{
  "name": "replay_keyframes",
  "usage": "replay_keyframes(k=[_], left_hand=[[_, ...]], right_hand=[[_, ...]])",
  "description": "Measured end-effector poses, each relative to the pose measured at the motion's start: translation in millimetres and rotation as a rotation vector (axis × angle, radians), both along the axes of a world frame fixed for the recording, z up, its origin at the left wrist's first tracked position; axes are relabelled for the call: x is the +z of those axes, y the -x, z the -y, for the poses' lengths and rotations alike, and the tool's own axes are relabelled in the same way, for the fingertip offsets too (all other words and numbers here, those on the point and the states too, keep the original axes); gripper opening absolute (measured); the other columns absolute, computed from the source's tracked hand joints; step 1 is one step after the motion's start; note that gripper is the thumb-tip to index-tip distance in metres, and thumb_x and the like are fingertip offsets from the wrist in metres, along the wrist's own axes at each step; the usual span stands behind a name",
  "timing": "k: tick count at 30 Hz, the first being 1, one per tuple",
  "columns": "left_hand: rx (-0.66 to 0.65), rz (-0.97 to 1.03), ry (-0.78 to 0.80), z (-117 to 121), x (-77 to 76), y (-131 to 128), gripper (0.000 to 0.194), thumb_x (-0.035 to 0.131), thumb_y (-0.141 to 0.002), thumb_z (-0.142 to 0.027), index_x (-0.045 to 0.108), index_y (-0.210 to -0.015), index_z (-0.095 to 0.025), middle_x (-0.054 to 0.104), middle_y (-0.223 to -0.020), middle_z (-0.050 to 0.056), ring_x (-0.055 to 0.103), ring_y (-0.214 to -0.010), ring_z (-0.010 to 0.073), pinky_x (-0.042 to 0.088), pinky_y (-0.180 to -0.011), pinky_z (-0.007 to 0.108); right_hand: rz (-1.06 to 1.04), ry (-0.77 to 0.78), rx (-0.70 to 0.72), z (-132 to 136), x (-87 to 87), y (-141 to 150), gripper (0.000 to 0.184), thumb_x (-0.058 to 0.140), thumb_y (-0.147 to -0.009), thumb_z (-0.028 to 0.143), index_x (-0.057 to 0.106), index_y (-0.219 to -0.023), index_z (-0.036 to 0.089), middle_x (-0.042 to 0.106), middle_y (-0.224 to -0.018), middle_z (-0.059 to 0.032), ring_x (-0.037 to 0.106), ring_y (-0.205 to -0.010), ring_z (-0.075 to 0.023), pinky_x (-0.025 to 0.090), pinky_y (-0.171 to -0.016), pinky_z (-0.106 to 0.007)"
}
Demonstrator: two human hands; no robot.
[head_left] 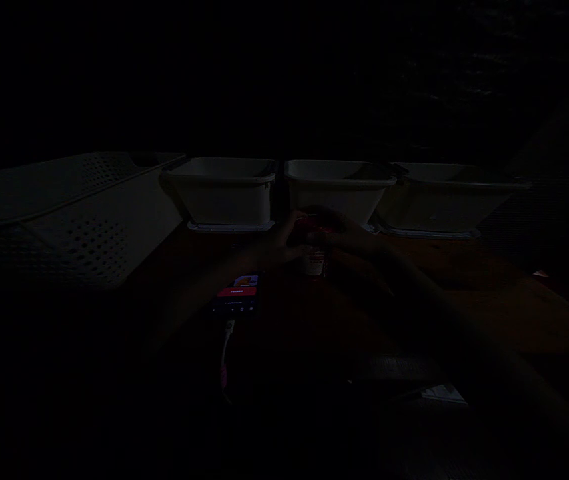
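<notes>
The picture is very dark. Near the middle, both my hands meet around a small tub (pixel 314 261) with a pale lower part, red print and a dark red top. My left hand (pixel 284 245) grips its left side near the top. From the right, my right hand (pixel 342 235) curls over the upper part. The tub looks upright over the brown table (pixel 274 333); shadow hides most of my fingers. Just below my left forearm lies a phone (pixel 237 293) with its screen lit, and a white cable (pixel 227 337) is plugged into its lower end.
Behind my hands stand three pale bins: a left bin (pixel 229 197), a middle bin (pixel 334 193) and a right bin (pixel 439 203). A large perforated basket (pixel 144 227) is at the left. Some flat pale item (pixel 443 393) lies at the lower right.
</notes>
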State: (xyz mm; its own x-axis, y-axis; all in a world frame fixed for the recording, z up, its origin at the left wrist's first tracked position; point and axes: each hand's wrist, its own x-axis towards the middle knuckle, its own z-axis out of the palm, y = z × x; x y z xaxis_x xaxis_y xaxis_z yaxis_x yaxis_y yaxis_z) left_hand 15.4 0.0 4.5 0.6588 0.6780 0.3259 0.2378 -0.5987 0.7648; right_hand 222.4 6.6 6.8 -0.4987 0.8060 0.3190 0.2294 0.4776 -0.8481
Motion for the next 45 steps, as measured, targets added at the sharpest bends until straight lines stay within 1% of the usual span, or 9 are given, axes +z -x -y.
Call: replay_keyframes(k=[4, 11, 17, 25, 29, 33, 37, 41, 45], left_hand=[[0.008, 0.003, -0.008, 1.0, 0.2, 0.1, 0.058, 0.068, -0.082, -0.040, 0.039, -0.127, -0.017, 0.049, -0.140, 0.017, 0.050, -0.128, 0.0309, 0.042, -0.105, 0.048], [0.001, 0.014, -0.004, 0.6, -0.5, -0.4, 0.059, 0.067, -0.082, -0.039, 0.038, -0.128, -0.016, 0.049, -0.140, 0.018, 0.052, -0.126, 0.0301, 0.044, -0.103, 0.047], [-0.002, 0.002, -0.014, -1.4, -1.3, 0.0, 0.060, 0.068, -0.082, -0.039, 0.039, -0.130, -0.018, 0.052, -0.136, 0.015, 0.053, -0.125, 0.0292, 0.045, -0.101, 0.045], [0.020, -0.004, 0.000, 3.3, 1.9, 0.1, 0.061, 0.068, -0.083, -0.037, 0.039, -0.133, -0.017, 0.050, -0.139, 0.016, 0.051, -0.128, 0.0311, 0.043, -0.105, 0.047], [0.001, 0.004, -0.006, 2.8, 2.4, 0.4, 0.064, 0.069, -0.083, -0.040, 0.039, -0.134, -0.016, 0.052, -0.137, 0.017, 0.053, -0.125, 0.0314, 0.044, -0.104, 0.047], [0.011, -0.002, -0.010, 1.7, 1.7, 0.6, 0.062, 0.069, -0.083, -0.039, 0.040, -0.133, -0.015, 0.052, -0.136, 0.018, 0.053, -0.126, 0.0319, 0.044, -0.103, 0.048], [0.018, -0.001, -0.006, 0.4, -0.1, 0.5, 0.062, 0.068, -0.082, -0.038, 0.039, -0.132, -0.015, 0.051, -0.136, 0.020, 0.052, -0.125, 0.0329, 0.045, -0.102, 0.049], [0.018, 0.006, -0.025, -0.5, -2.0, 0.0, 0.060, 0.067, -0.083, -0.037, 0.039, -0.132, -0.016, 0.051, -0.136, 0.018, 0.053, -0.125, 0.0317, 0.045, -0.102, 0.049], [0.008, 0.004, -0.008, -0.6, -1.9, 0.3, 0.060, 0.067, -0.083, -0.038, 0.038, -0.132, -0.016, 0.051, -0.138, 0.018, 0.052, -0.127, 0.0321, 0.046, -0.101, 0.048]], right_hand=[[-0.001, 0.018, -0.001, -0.6, -0.2, -0.2, 0.075, 0.077, -0.073, 0.050, 0.053, -0.135, 0.016, 0.061, -0.130, -0.0141, 0.059, -0.120, -0.0301, 0.046, -0.106, -0.050], [0.001, 0.014, 0.008, -0.3, 0.6, 0.0, 0.073, 0.077, -0.074, 0.050, 0.053, -0.135, 0.018, 0.060, -0.132, -0.0137, 0.059, -0.120, -0.0294, 0.046, -0.107, -0.050], [-0.001, 0.000, -0.007, 1.0, 1.4, 0.7, 0.075, 0.077, -0.073, 0.050, 0.054, -0.134, 0.016, 0.061, -0.131, -0.0146, 0.059, -0.121, -0.0299, 0.046, -0.107, -0.050], [0.009, -0.014, 0.003, 0.0, 0.1, -0.3, 0.068, 0.076, -0.074, 0.049, 0.055, -0.131, 0.019, 0.062, -0.131, -0.0112, 0.059, -0.120, -0.0276, 0.046, -0.107, -0.048], [0.003, 0.001, 0.010, 0.7, 1.1, 0.1, 0.071, 0.076, -0.074, 0.050, 0.054, -0.133, 0.019, 0.061, -0.131, -0.0124, 0.059, -0.120, -0.0288, 0.046, -0.107, -0.050], [0.011, 0.002, -0.002, 0.4, 1.4, 0.4, 0.073, 0.077, -0.073, 0.050, 0.054, -0.134, 0.016, 0.061, -0.131, -0.0142, 0.058, -0.121, -0.0303, 0.045, -0.107, -0.051], [0.003, 0.000, 0.014, -1.7, -0.7, -0.3, 0.073, 0.076, -0.075, 0.051, 0.052, -0.136, 0.017, 0.060, -0.133, -0.0139, 0.058, -0.122, -0.0295, 0.046, -0.107, -0.050], [0.012, -0.003, 0.000, -1.8, -0.9, -0.5, 0.076, 0.076, -0.074, 0.052, 0.052, -0.136, 0.016, 0.059, -0.133, -0.0144, 0.058, -0.122, -0.0299, 0.045, -0.108, -0.051], [0.021, -0.004, -0.014, -0.4, 0.3, 0.1, 0.073, 0.076, -0.074, 0.052, 0.053, -0.134, 0.018, 0.061, -0.132, -0.0132, 0.058, -0.120, -0.0290, 0.046, -0.106, -0.051]])
